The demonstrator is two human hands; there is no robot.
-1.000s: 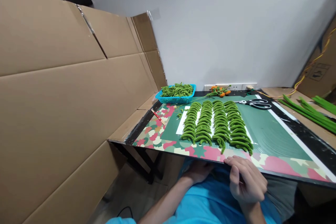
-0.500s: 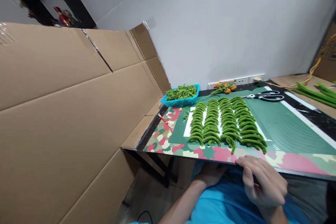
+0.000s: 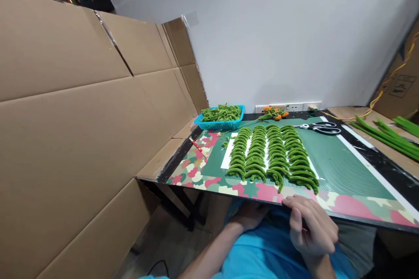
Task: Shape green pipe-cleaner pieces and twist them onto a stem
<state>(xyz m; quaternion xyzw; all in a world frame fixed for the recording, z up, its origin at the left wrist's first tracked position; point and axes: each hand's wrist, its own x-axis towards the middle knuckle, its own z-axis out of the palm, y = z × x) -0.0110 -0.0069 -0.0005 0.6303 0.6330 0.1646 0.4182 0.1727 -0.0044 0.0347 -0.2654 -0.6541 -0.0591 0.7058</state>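
My right hand rests at the table's front edge, its fingers loosely bent with their tips on the patterned border and nothing visible in it. Below the edge, my left hand lies in my lap; its fingers are hidden. Just beyond the right hand, curved fuzzy green pieces, like bent chenille stems, lie in several neat columns over a white sheet on a green mat. A blue basket at the back left holds a heap of similar green pieces.
Black-handled scissors lie behind the columns. Orange flowers on a green stem sit by the wall sockets. Long green strips lie at right. A red and white stick lies at left, beside a tall cardboard wall.
The view has shifted slightly, so the table and hands appear farther left. Both hands keep the same places at the table edge and lap; the green pieces have not moved.
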